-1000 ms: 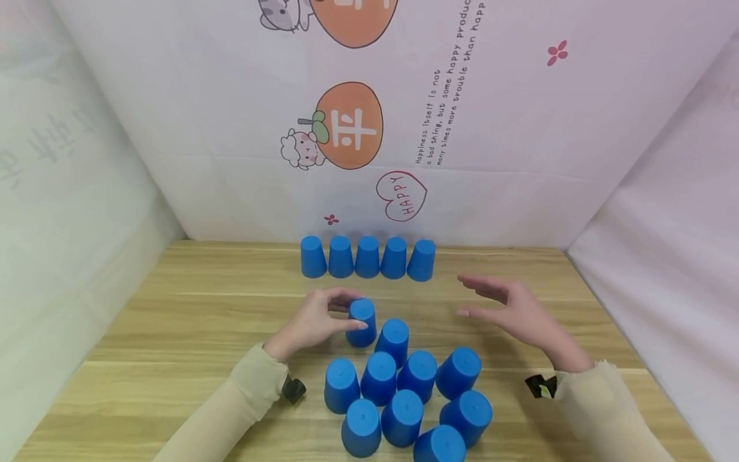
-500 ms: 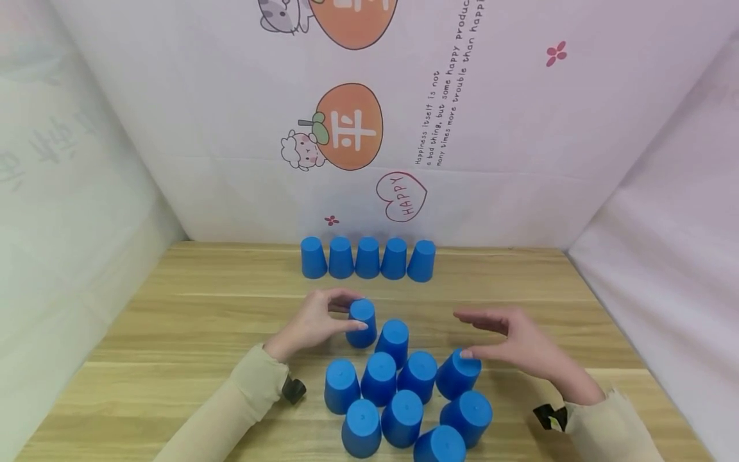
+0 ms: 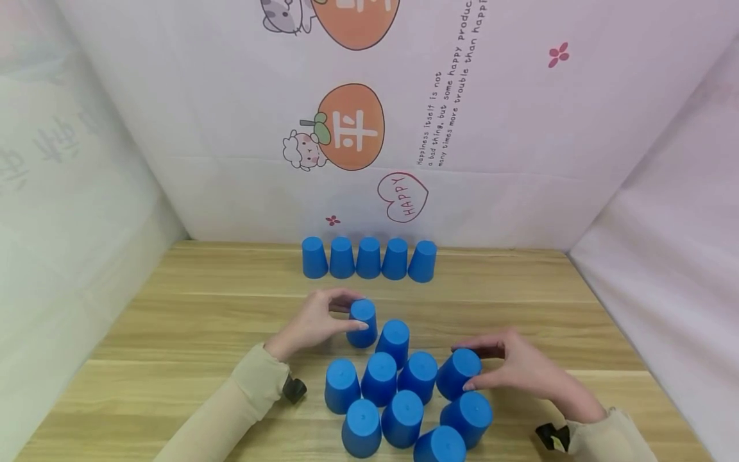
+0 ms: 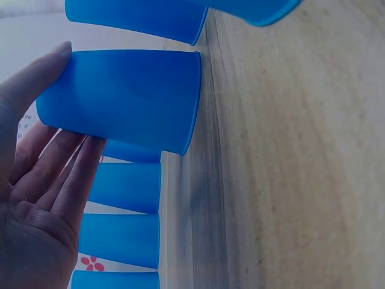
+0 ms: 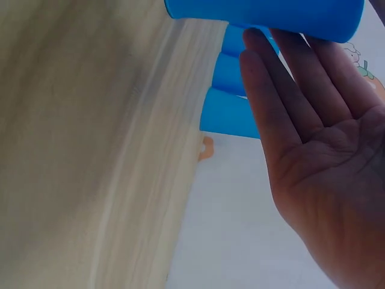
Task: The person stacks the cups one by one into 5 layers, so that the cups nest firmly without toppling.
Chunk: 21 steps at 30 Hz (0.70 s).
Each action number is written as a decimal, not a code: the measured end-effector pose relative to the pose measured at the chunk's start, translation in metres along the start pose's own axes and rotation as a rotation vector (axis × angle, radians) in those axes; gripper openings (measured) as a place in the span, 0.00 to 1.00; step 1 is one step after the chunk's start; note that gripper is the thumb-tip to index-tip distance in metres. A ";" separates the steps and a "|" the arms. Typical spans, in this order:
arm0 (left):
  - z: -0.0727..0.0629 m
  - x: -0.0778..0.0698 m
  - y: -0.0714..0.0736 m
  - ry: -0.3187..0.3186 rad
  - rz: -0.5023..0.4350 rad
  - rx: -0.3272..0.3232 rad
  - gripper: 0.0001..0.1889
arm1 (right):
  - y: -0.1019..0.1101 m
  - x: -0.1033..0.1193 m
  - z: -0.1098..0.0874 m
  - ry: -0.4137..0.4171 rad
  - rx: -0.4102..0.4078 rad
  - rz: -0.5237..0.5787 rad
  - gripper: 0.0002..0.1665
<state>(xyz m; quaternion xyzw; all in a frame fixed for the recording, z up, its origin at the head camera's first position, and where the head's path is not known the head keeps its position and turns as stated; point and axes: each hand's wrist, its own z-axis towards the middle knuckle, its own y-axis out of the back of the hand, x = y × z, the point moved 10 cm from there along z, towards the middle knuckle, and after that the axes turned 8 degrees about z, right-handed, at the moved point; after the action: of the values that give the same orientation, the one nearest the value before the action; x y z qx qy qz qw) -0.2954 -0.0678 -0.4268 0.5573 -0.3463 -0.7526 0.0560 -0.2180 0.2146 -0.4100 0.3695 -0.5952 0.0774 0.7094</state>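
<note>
Upside-down on the wooden table stands a blue plastic cup [image 3: 362,311], which my left hand [image 3: 316,324] holds between its thumb and fingers. The left wrist view shows the thumb near the base of that cup [image 4: 120,99] and the fingers along its other side. My right hand [image 3: 522,369] is around another upside-down cup [image 3: 458,372], thumb on the near side and fingers at the far side. In the right wrist view the fingers [image 5: 301,72] lie against this cup [image 5: 264,15]; the thumb is hidden there. More matching cups [image 3: 402,414] stand in a loose group between the hands.
A row of several upside-down blue cups [image 3: 368,258] lines the back of the wooden table [image 3: 219,301]. Behind it rises a white printed cloth [image 3: 491,205], with white cloth on both sides too. One cup [image 3: 441,446] is cut off by the bottom frame edge.
My right hand has come down and nearer from beside the group, and its thumb and fingers are now around the right-hand cup. The left hand stays on its cup.
</note>
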 end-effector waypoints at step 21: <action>0.005 -0.009 0.044 -0.037 0.018 -0.180 0.25 | -0.002 -0.004 0.001 -0.021 0.020 0.009 0.29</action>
<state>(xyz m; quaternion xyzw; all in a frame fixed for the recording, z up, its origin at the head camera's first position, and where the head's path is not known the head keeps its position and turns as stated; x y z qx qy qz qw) -0.3100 -0.0942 -0.3929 0.5331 -0.2829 -0.7903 0.1062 -0.2188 0.2143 -0.4148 0.3746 -0.6035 0.0828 0.6990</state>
